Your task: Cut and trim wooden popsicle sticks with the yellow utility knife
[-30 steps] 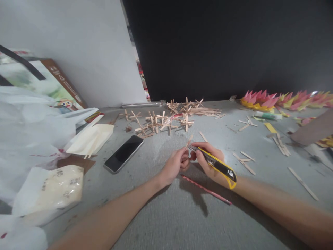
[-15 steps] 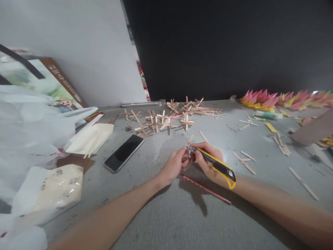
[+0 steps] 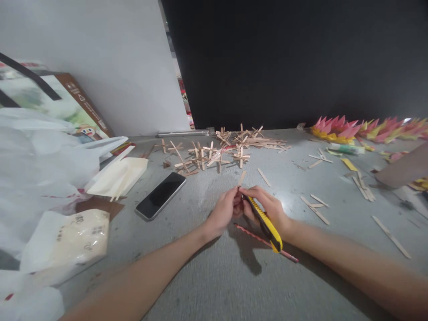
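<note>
My left hand [image 3: 224,210] is closed on a flat wooden craft stick [image 3: 241,179], whose far end sticks up past the fingertips. My right hand [image 3: 269,209] grips a yellow and black utility knife [image 3: 265,220], its front end close against the stick at the left fingertips. The blade itself is hidden by the fingers. Beneath the knife a red pencil [image 3: 289,255] lies on the grey table [image 3: 200,285]. Ahead of both hands, several craft sticks joined into crosses [image 3: 201,157] stand and lie in a cluster.
A phone [image 3: 160,196] lies to the left, near a paper tray [image 3: 130,171] with chopsticks, a wrapped tissue pack [image 3: 85,236] and white plastic bags [image 3: 47,165]. Loose sticks [image 3: 314,209], a glue tube [image 3: 346,148] and pink-yellow folded paper pieces [image 3: 336,128] are at the right.
My right hand has turned the knife, so its rear end swung left and toward me, over the pencil. My left hand stays nearly in place, with the stick slightly more upright.
</note>
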Action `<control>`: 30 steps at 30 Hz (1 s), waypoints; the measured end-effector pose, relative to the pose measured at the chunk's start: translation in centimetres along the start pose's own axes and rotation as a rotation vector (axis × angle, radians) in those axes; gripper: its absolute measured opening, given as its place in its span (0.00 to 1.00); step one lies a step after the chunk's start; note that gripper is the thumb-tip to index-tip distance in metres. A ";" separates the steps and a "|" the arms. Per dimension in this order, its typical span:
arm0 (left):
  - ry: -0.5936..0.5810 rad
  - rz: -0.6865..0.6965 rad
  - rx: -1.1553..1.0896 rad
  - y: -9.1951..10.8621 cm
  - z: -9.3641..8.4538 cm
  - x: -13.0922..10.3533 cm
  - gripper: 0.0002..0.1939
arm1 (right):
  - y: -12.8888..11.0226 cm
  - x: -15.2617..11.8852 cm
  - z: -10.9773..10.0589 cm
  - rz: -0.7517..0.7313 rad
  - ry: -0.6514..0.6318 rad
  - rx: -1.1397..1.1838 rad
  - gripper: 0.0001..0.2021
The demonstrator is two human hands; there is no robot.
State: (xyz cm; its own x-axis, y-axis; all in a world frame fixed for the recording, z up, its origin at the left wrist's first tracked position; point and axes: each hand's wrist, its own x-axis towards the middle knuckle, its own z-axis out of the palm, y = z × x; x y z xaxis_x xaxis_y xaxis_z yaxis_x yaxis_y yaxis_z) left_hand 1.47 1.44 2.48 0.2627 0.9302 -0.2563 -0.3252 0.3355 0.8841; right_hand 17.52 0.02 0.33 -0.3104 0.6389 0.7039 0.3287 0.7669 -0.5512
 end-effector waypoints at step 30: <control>-0.289 0.081 0.077 -0.7 -0.9 0.2 0.24 | 1.2 0.8 -2.3 -0.117 0.102 -0.183 0.16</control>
State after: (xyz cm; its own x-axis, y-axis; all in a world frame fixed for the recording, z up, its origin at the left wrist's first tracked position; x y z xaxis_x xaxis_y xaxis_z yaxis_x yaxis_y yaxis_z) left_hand 0.94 1.54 1.49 0.4899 0.8688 -0.0718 -0.2887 0.2394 0.9270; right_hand 19.73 1.33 1.26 -0.2667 0.5301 0.8049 0.4550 0.8055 -0.3797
